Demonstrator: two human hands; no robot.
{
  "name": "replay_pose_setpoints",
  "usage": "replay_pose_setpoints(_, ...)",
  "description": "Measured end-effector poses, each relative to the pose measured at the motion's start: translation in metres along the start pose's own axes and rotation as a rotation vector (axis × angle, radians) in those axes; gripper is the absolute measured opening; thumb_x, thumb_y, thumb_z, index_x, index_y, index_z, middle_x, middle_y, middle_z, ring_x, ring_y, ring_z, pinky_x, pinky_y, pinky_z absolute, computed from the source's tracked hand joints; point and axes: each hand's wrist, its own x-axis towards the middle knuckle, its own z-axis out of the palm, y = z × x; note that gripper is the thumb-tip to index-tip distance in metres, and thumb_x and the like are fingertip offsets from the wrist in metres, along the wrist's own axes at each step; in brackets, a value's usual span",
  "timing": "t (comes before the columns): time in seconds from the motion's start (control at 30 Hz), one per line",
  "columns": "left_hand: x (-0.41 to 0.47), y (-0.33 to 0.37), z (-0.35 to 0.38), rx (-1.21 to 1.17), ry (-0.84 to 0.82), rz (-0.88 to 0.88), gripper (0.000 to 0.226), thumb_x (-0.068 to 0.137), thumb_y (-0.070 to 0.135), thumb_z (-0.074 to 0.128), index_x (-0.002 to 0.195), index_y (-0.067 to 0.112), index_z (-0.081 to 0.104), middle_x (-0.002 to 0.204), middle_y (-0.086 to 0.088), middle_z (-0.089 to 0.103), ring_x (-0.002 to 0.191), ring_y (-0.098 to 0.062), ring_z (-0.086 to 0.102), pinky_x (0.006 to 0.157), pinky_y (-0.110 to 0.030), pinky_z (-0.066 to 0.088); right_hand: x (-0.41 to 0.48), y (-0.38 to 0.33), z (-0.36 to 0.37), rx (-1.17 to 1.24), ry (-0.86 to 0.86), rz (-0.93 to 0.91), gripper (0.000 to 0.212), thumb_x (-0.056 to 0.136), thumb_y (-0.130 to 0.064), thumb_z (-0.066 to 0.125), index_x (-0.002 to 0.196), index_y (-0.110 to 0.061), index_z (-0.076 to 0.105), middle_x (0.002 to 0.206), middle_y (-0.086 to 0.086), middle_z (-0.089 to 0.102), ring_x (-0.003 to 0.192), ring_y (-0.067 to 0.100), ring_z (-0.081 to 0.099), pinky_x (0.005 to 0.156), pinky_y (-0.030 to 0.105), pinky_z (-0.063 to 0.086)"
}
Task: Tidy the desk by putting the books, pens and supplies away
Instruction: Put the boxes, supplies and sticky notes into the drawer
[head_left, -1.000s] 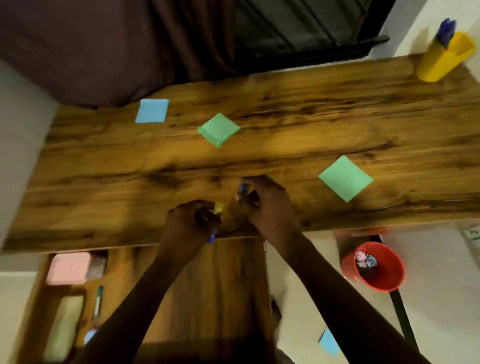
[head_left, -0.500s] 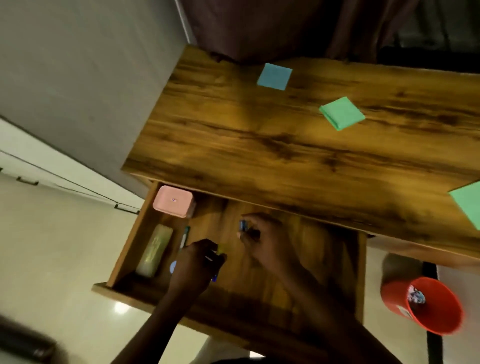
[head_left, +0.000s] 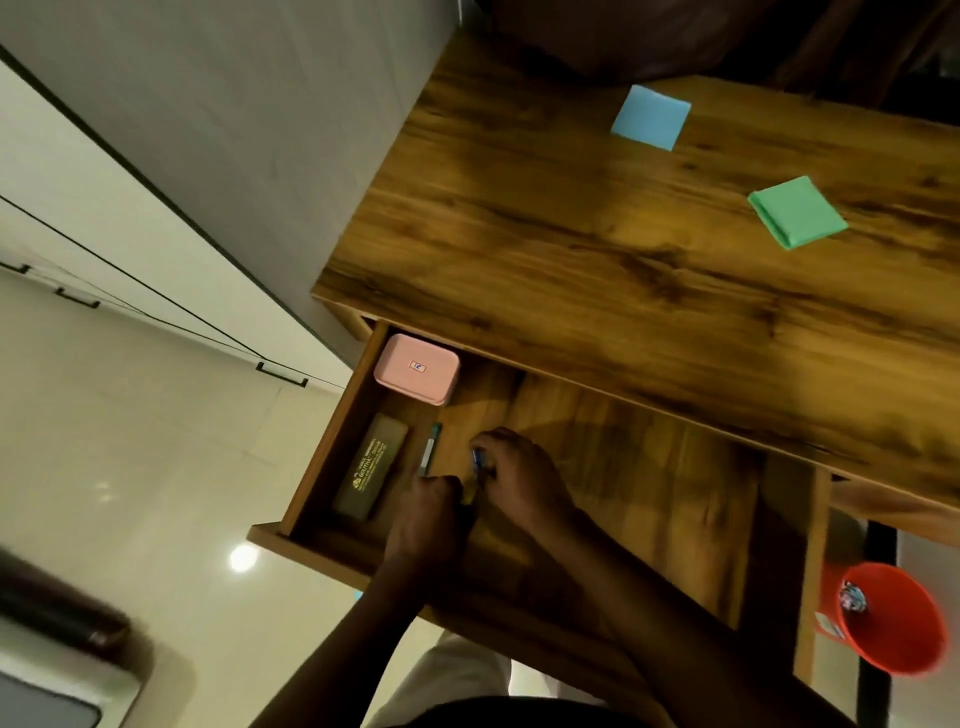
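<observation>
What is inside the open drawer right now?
Pink box, long tan case and pen at the drawer's left end. The right hand pinches a small blue item there. Hidden: the rear under the desktop, whatever the left hand holds.

Dim, warm light, a lamp glare spot on the floor tiles (head_left: 243, 557), soft blur, wide-angle bending at edges

Hands (head_left: 519, 483) with blue pen (head_left: 476, 460) in drawer (head_left: 649, 467)
</observation>
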Motion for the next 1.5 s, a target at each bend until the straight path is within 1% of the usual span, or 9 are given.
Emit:
replay_pose_setpoints(0.27, 0.002, -0.008, 0.000, 0.106, 0.028, 0.110, 0.021, 0.103, 0.028, 0.051, 0.118, 0.018, 0.062, 0.109, 0.000, 0.064, 0.083, -0.007, 0.050, 0.071, -0.021, 0.040, 0.019, -0.002, 0.018, -0.027, 0.046, 0.042, 0.046, 0.089, -0.020, 0.074, 0.132, -0.023, 0.058, 0.134, 0.000, 0.057, 0.118, 0.018, 0.061, 0.092, 0.033, 0.056)
replay_pose_setpoints(0.5, 0.001, -0.011, -0.008, 0.109, 0.040, 0.143, 0.023, 0.102, 0.025, 0.053, 0.122, 0.016, 0.060, 0.109, -0.003, 0.065, 0.091, -0.016, 0.064, 0.077, -0.026, 0.053, 0.023, -0.010, 0.031, 0.024, 0.083, 0.064, 0.048, 0.089, -0.022, 0.075, 0.134, -0.021, 0.059, 0.133, 0.002, 0.058, 0.115, 0.017, 0.063, 0.091, 0.033, 0.058)
replay_pose_setpoints(0.67, 0.002, -0.014, -0.008, 0.109, 0.058, 0.183, 0.022, 0.102, 0.027, 0.053, 0.121, 0.017, 0.061, 0.107, 0.000, 0.065, 0.080, -0.008, 0.053, 0.070, -0.021, 0.044, 0.020, -0.009, 0.032, 0.056, 0.077, 0.075, 0.053, 0.089, -0.021, 0.075, 0.139, -0.021, 0.056, 0.136, 0.001, 0.056, 0.118, 0.018, 0.063, 0.093, 0.035, 0.058)
replay_pose_setpoints(0.83, 0.001, -0.012, -0.011, 0.086, 0.059, 0.174, 0.020, 0.101, 0.028, 0.057, 0.117, 0.018, 0.064, 0.107, 0.000, 0.068, 0.086, -0.011, 0.064, 0.077, -0.024, 0.055, 0.012, -0.008, 0.025, 0.091, 0.081, 0.078, 0.059, 0.089, -0.017, 0.075, 0.143, -0.023, 0.051, 0.139, 0.001, 0.057, 0.123, 0.019, 0.061, 0.096, 0.034, 0.056)
replay_pose_setpoints(0.97, 0.002, -0.009, -0.021, 0.022, 0.127, 0.155, 0.030, 0.095, 0.033, 0.066, 0.122, 0.018, 0.065, 0.111, 0.000, 0.072, 0.092, -0.013, 0.070, 0.078, -0.030, 0.060, -0.001, 0.000, 0.010, 0.166, 0.120, 0.133, 0.059, 0.090, -0.012, 0.072, 0.144, -0.025, 0.051, 0.139, -0.001, 0.057, 0.118, 0.015, 0.062, 0.094, 0.029, 0.057)
replay_pose_setpoints(1.1, 0.002, -0.001, -0.042, -0.074, 0.270, 0.152, 0.031, 0.091, 0.029, 0.073, 0.121, 0.020, 0.070, 0.106, 0.000, 0.076, 0.090, -0.014, 0.073, 0.072, -0.021, 0.053, -0.021, 0.017, -0.009, 0.254, 0.205, 0.165, 0.050, 0.089, -0.011, 0.070, 0.135, -0.026, 0.060, 0.132, -0.006, 0.064, 0.107, 0.007, 0.065, 0.089, 0.024, 0.058)
replay_pose_setpoints(1.3, 0.011, 0.043, -0.072, -0.106, 0.354, 0.254, 0.024, 0.093, 0.034, 0.067, 0.114, 0.024, 0.073, 0.101, 0.005, 0.077, 0.082, -0.013, 0.074, 0.070, -0.028, 0.059, -0.066, 0.037, -0.050, 0.397, 0.337, 0.238, 0.036, 0.095, -0.018, 0.068, 0.129, -0.028, 0.065, 0.120, -0.015, 0.066, 0.096, -0.001, 0.065, 0.085, 0.022, 0.059)
replay_pose_setpoints(1.4, 0.018, 0.083, -0.082, -0.049, 0.399, 0.364, 0.020, 0.086, 0.036, 0.064, 0.101, 0.026, 0.072, 0.092, 0.003, 0.077, 0.081, -0.026, 0.074, 0.068, -0.035, 0.058, -0.083, 0.045, -0.077, 0.466, 0.437, 0.254, 0.029, 0.094, -0.017, 0.069, 0.120, -0.028, 0.069, 0.110, -0.017, 0.069, 0.092, -0.006, 0.065, 0.085, 0.018, 0.056)
replay_pose_setpoints(1.5, 0.025, 0.127, -0.086, 0.000, 0.395, 0.446, 0.031, 0.080, 0.040, 0.052, 0.094, 0.022, 0.072, 0.089, -0.002, 0.077, 0.084, -0.034, 0.072, 0.068, -0.036, 0.055, -0.094, 0.058, -0.104, 0.490, 0.505, 0.271, 0.023, 0.094, -0.020, 0.069, 0.115, -0.028, 0.070, 0.106, -0.021, 0.070, 0.091, -0.008, 0.065, 0.084, 0.015, 0.055)
